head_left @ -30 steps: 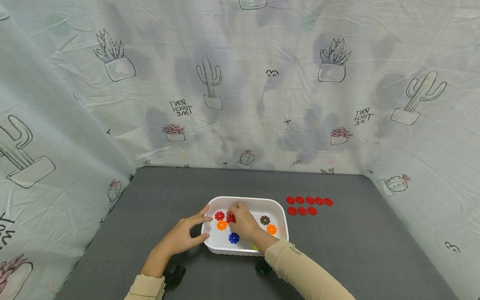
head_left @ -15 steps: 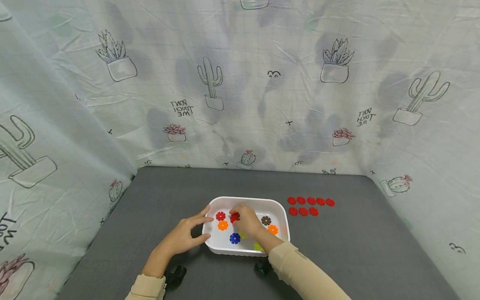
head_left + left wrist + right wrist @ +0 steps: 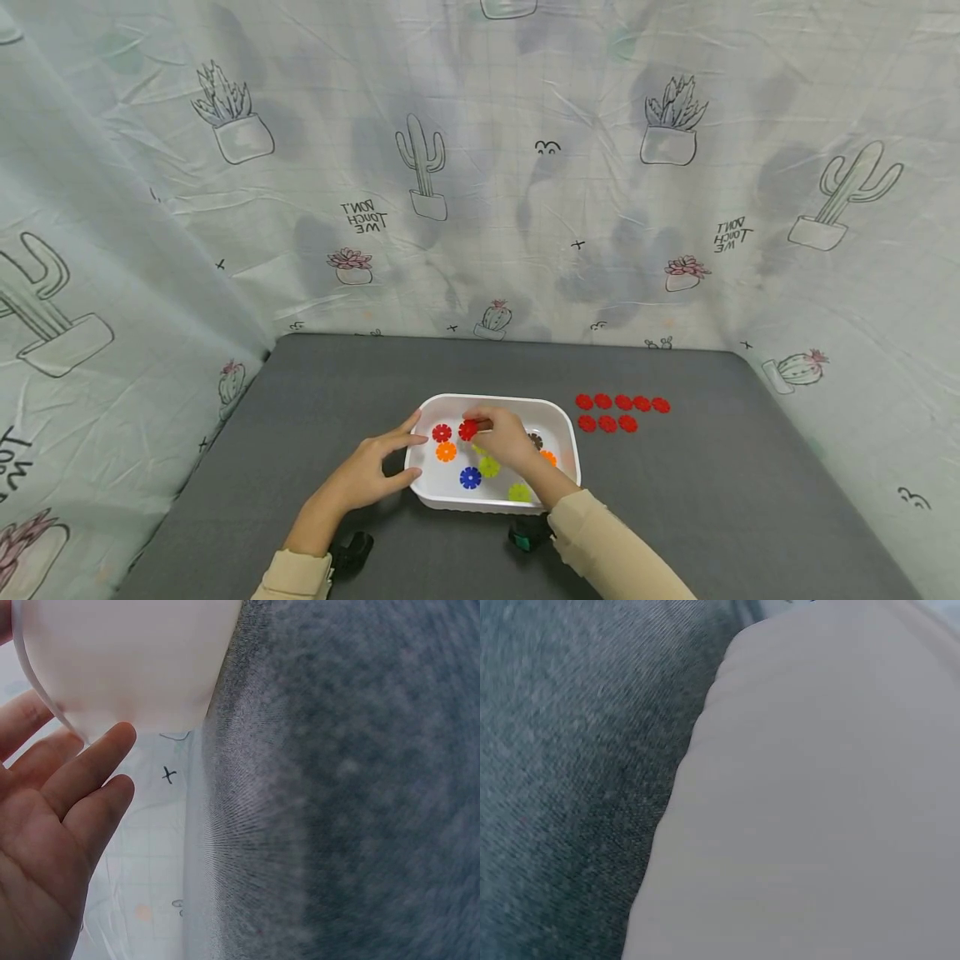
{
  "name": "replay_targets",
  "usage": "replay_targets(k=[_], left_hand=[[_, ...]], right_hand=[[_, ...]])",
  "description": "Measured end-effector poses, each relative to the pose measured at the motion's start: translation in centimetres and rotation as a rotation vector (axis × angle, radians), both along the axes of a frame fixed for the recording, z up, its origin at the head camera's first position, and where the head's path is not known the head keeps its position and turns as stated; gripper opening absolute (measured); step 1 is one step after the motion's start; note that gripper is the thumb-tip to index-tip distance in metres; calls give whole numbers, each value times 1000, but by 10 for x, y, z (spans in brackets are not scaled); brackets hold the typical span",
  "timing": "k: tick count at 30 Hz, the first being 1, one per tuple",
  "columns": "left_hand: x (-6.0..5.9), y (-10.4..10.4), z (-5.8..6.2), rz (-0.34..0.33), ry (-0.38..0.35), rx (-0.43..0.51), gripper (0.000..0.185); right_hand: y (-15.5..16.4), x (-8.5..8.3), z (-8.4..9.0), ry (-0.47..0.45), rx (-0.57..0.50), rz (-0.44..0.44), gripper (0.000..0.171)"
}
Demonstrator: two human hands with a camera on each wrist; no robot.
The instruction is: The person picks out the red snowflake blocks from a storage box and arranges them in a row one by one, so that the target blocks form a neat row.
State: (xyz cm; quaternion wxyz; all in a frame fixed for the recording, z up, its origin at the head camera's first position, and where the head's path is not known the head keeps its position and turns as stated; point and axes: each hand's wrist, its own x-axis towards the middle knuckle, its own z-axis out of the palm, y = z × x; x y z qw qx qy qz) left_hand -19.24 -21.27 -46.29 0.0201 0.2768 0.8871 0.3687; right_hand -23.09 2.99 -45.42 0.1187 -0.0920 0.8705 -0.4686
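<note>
A white tray (image 3: 558, 411) sits on the grey table and holds flower-shaped discs: red (image 3: 442, 432), orange (image 3: 446, 452), blue (image 3: 470, 477) and yellow-green (image 3: 519, 492). My right hand (image 3: 504, 439) is inside the tray and pinches a red disc (image 3: 468, 430) at its fingertips. My left hand (image 3: 369, 472) rests against the tray's left wall with straight fingers. In the left wrist view those fingers (image 3: 86, 776) touch the white tray (image 3: 127, 660). The right wrist view shows only the tray's wall (image 3: 817, 810) and grey cloth.
Two rows of red discs (image 3: 619, 412) lie on the table right of the tray. A brown disc (image 3: 535, 439) and an orange disc (image 3: 548, 457) lie partly behind my right hand. Cactus-print curtains (image 3: 480, 167) close in the table on three sides.
My right hand has drawn back toward the right and lifted the red disc slightly, uncovering yellow-green discs beneath. The left hand stays put.
</note>
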Motion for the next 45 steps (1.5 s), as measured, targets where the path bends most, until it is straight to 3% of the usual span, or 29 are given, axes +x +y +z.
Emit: replay_targets(k=[9, 17, 21, 24, 28, 35, 45], left_hand=[[0, -1, 0, 3, -4, -6, 48], [0, -2, -1, 2, -5, 6, 48], [0, -2, -1, -1, 9, 6, 48], [0, -1, -1, -10, 22, 11, 47], [0, -1, -2, -18, 21, 8, 48], [1, -2, -3, -3, 5, 4, 50], [2, -2, -4, -7, 1, 5, 51]], right_hand=[[16, 10, 14, 17, -174, -6, 34], [40, 18, 23, -7, -280, -95, 36], [54, 28, 41, 7, -355, -122, 35], [69, 30, 45, 32, -400, -129, 35], [96, 27, 31, 99, -409, -154, 38], [135, 29, 19, 167, -421, -225, 41], [181, 23, -3, 170, -451, -394, 44]])
